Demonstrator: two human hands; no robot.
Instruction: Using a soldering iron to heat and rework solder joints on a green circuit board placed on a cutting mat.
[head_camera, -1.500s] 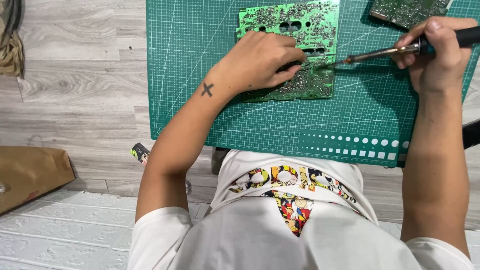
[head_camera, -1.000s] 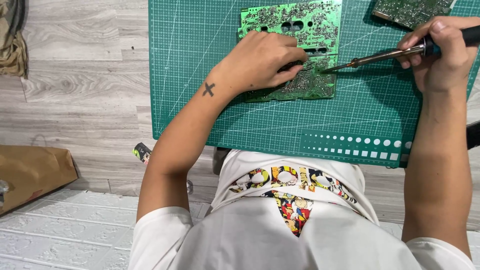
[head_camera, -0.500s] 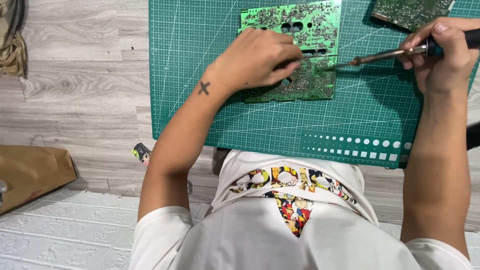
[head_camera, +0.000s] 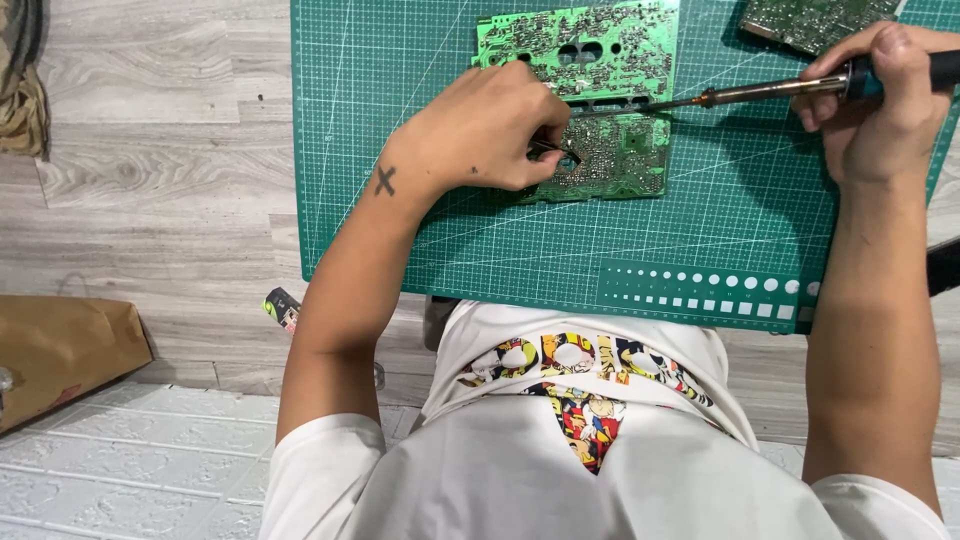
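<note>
Left hand (head_camera: 485, 130) pinches tweezers (head_camera: 553, 151) over the green circuit board (head_camera: 600, 90), top centre on the cutting mat (head_camera: 400, 200). Right hand (head_camera: 880, 100), upper right, grips soldering iron (head_camera: 760, 92); tip touches board.

Left hand (head_camera: 490, 130) curled, fingertips pinched, right hand (head_camera: 885, 105) fisted, forearms extended

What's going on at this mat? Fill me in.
A person sits over a green cutting mat with a green circuit board on it. The right hand holds a soldering iron, its tip reaching onto the board. The left hand rests on the board and pinches a small dark tool, probably tweezers. A second board lies at the mat's top right.
</note>
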